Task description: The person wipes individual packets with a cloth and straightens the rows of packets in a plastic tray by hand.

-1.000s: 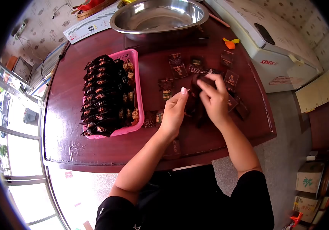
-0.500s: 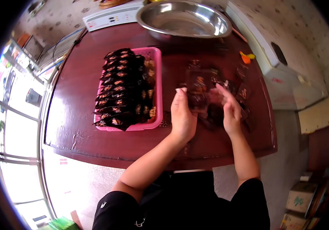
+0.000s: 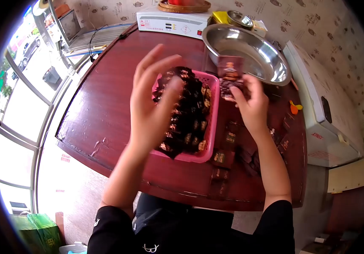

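Note:
My right hand [image 3: 254, 106] pinches a dark brown printed packet [image 3: 231, 70] between thumb and fingers, raised beside the right side of a pink basket [image 3: 214, 135]. Rows of shiny black packets [image 3: 186, 99] fill the basket, with clear-fronted pieces showing brown contents along its right side. Over the basket's left edge my left hand [image 3: 148, 101] is raised, fingers spread and holding nothing, a little smeared by motion. Several loose brown packets [image 3: 221, 158] lie on the dark red table right of the basket, partly hidden by my right forearm.
A large steel bowl [image 3: 249, 53] stands at the back right of the table [image 3: 93, 97]. Left of it is a white appliance with buttons [image 3: 169, 26]. Small orange and yellow objects [image 3: 294, 108] lie near the right edge, beside a white chest [image 3: 317, 106].
Both hands have risen and parted. The left has moved left over the basket with fingers spread; the right has lifted a packet towards the bowl. The camera view has shifted.

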`<action>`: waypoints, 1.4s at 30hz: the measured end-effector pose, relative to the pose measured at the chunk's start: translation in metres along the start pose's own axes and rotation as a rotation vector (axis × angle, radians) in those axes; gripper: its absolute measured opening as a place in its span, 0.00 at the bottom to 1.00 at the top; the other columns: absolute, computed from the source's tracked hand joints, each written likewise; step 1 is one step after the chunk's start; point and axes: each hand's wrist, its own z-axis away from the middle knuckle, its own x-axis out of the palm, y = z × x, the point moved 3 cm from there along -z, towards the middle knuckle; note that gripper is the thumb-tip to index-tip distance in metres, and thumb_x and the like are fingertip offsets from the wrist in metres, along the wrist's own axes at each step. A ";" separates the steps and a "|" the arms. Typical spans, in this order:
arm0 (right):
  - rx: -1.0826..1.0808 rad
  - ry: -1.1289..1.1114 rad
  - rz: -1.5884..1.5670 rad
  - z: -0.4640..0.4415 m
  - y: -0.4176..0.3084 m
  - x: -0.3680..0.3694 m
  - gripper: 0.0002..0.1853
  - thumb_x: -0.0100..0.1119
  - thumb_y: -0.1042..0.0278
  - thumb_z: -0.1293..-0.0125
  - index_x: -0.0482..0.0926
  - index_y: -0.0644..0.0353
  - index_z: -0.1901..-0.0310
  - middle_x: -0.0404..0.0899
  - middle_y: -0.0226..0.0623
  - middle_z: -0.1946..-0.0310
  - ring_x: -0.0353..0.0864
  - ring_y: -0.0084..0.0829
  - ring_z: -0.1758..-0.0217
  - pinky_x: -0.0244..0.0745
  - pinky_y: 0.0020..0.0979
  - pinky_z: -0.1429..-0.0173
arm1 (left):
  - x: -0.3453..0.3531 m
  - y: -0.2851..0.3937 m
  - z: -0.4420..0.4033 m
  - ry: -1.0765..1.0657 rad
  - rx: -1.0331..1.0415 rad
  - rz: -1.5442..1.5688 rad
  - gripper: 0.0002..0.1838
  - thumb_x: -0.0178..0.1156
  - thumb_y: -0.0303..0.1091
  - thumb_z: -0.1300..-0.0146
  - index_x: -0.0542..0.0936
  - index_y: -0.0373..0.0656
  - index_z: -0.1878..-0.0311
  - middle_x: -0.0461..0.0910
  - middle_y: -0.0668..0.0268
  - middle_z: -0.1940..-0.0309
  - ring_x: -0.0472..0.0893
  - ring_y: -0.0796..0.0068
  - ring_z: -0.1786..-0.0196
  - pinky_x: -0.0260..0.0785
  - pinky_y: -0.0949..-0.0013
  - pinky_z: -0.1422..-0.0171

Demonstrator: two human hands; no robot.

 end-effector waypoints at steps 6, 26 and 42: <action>-0.431 -0.003 0.622 -0.056 0.042 0.071 0.13 0.64 0.68 0.37 0.82 0.57 0.51 0.81 0.37 0.63 0.81 0.42 0.57 0.77 0.39 0.55 | -0.001 -0.182 -0.037 -0.017 -0.662 0.129 0.29 0.59 0.46 0.29 0.70 0.34 0.35 0.75 0.57 0.39 0.72 0.68 0.35 0.63 0.67 0.31; -0.325 -0.151 0.400 -0.089 0.097 0.127 0.10 0.61 0.70 0.32 0.83 0.59 0.51 0.82 0.40 0.64 0.83 0.41 0.61 0.77 0.35 0.55 | 0.018 -0.229 -0.051 -0.176 -0.550 0.225 0.33 0.70 0.30 0.38 0.67 0.38 0.32 0.71 0.62 0.42 0.78 0.83 0.60 0.74 0.76 0.52; 0.064 -0.494 0.126 -0.074 0.125 0.132 0.26 0.50 0.52 0.24 0.71 0.64 0.34 0.78 0.53 0.41 0.77 0.43 0.37 0.68 0.37 0.33 | 0.021 -0.239 -0.056 -0.347 -0.466 -0.341 0.25 0.59 0.52 0.31 0.84 0.34 0.54 0.84 0.63 0.67 0.80 0.76 0.60 0.71 0.67 0.51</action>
